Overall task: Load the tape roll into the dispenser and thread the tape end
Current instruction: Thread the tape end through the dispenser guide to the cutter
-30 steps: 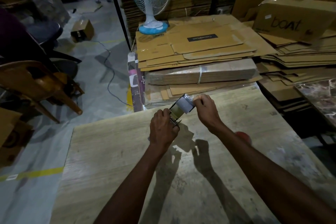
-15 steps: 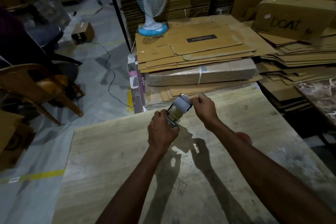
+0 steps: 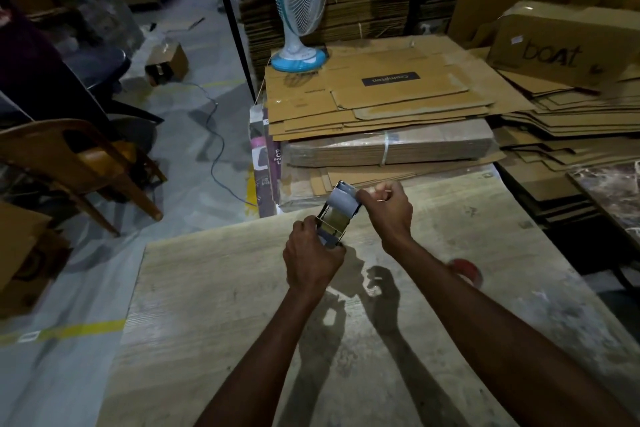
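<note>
Hands meet over the far part of a pale, scuffed wooden table (image 3: pixel 225 305), both busy with a small metal tape dispenser (image 3: pixel 333 224) held clear of the tabletop. The left hand (image 3: pixel 311 262) is curled round the near end of the dispenser, fingers wrapped over its frame, so that this end is hidden under the knuckles. The right hand (image 3: pixel 389 210) is clenched at the dispenser's far end, thumb and fingers pinching the edge of a pale grey strip of tape (image 3: pixel 343 201) that lies stretched across that end of the frame. What sits inside the frame cannot be told, since the left hand covers that part. The dispenser is tilted, its far end pointing away and to the right. The left forearm (image 3: pixel 277 340) and right forearm (image 3: pixel 485 315) reach in from the lower edge and throw dark shadows on the table beneath. A red round object (image 3: pixel 465 269) lies on the table just beyond the right forearm, blurred and partly hidden by it. Past the table's far edge is a stack of flattened cardboard sheets (image 3: pixel 381 97), with a white and blue table fan (image 3: pixel 298 3) standing on its far left corner. To the right, a carton marked "boat" (image 3: pixel 554 45) rests on more flattened cardboard. On the left, a wooden chair (image 3: pixel 79 156) stands on the grey floor (image 3: pixel 194 163). Farther off lies a small open carton (image 3: pixel 168 62), with a thin cable (image 3: pixel 216 142) trailing across the floor near it.
</note>
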A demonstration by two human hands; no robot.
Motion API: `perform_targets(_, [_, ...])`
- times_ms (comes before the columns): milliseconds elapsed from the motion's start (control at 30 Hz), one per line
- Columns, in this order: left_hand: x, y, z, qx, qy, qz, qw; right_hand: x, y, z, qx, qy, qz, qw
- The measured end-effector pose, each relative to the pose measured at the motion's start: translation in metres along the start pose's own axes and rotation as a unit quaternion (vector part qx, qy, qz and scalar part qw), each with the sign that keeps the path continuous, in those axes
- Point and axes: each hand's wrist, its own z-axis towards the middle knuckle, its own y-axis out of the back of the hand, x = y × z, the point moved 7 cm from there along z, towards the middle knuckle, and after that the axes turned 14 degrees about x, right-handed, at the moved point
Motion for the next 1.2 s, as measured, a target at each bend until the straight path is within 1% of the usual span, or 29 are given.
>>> perform_targets(33, [0.001, 0.001, 0.0, 0.001, 0.002, 0.001, 1.0, -0.002, -0.001, 0.002, 0.011, -0.013, 0.013, 1.0])
perform_targets(133, [0.005, 0.001, 0.002, 0.01, 0.01, 0.007, 1.0, -0.008, -0.005, 0.008, 0.078, -0.03, 0.031, 0.996])
perform_targets(233, [0.01, 0.001, 0.004, 0.019, 0.019, 0.009, 1.0, -0.008, -0.006, 0.01, 0.123, -0.022, 0.01, 0.992])
perform_targets(300, [0.011, 0.001, 0.005, 0.027, 0.021, 0.011, 0.999, -0.011, -0.007, 0.011, 0.117, -0.022, 0.009, 0.993])
perform_targets(400, [0.012, -0.002, 0.006, 0.036, 0.023, 0.012, 0.999, -0.023, -0.006, 0.014, 0.081, -0.074, 0.064, 0.992])
perform_targets(500, [0.014, -0.003, 0.007, 0.04, 0.035, 0.007, 0.999, -0.028, -0.001, 0.016, 0.042, -0.074, 0.043, 0.995])
perform_targets(567, [0.016, -0.004, 0.008, 0.034, 0.044, -0.008, 0.998, -0.031, 0.005, 0.006, -0.011, -0.035, 0.013, 0.999])
perform_targets(600, [0.016, -0.004, 0.008, 0.032, 0.048, -0.014, 0.998, -0.029, 0.006, -0.003, -0.024, 0.003, -0.007, 1.0])
perform_targets(633, [0.017, -0.005, 0.009, 0.03, 0.052, -0.017, 0.998, -0.026, 0.003, -0.014, -0.017, 0.048, -0.028, 0.998])
perform_targets(733, [0.02, -0.008, 0.013, 0.027, 0.06, -0.021, 0.998, -0.015, -0.015, -0.036, 0.065, 0.168, -0.089, 0.98])
perform_targets(833, [0.02, -0.01, 0.016, 0.032, 0.062, -0.03, 0.997, -0.003, -0.032, -0.04, 0.113, 0.246, -0.147, 0.951])
perform_targets(933, [0.019, -0.01, 0.018, 0.019, 0.056, -0.028, 0.998, 0.003, -0.04, -0.036, 0.112, 0.287, -0.209, 0.928])
perform_targets(1033, [0.018, -0.008, 0.019, 0.006, 0.053, -0.023, 0.998, 0.005, -0.043, -0.031, 0.105, 0.306, -0.259, 0.91])
perform_targets(1133, [0.016, -0.006, 0.018, -0.013, 0.048, -0.018, 0.999, 0.006, -0.041, -0.027, 0.075, 0.305, -0.291, 0.904])
perform_targets(1200, [0.015, -0.007, 0.018, -0.02, 0.046, -0.022, 0.999, 0.007, -0.04, -0.029, 0.06, 0.296, -0.289, 0.908])
